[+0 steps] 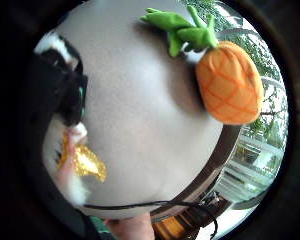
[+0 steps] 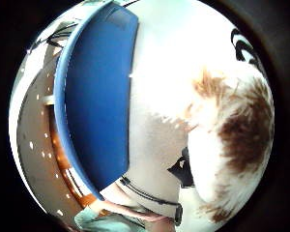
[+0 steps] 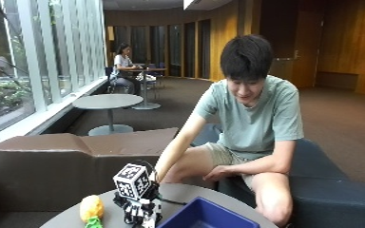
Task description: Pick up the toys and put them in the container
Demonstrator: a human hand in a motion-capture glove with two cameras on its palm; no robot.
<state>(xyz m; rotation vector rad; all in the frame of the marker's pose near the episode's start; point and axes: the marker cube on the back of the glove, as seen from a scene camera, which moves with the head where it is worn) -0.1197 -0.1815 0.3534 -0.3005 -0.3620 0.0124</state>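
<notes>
On the round grey table (image 3: 188, 192), my gloved right hand (image 3: 124, 199) grips a black-and-white plush toy (image 3: 146, 213) from above. The toy stands on the tabletop. In the palm views its black-and-white fur (image 1: 60, 90), a gold patch (image 1: 86, 162) and brown-and-white fur (image 2: 232, 135) lie close to the palm. An orange pineapple plush (image 3: 91, 208) with green leaves (image 1: 185, 27) lies on the table beside the held toy. The blue container (image 3: 201, 217) sits on the other side of my hand, near the table's front edge; its blue wall (image 2: 96, 96) shows in the thumb side view.
The person sits on a dark bench behind the table, the bare left hand (image 3: 215, 173) resting on a thigh. A brown padded seat (image 3: 62, 166) stands beyond the table's far edge. Windows (image 3: 18, 61) run along one side.
</notes>
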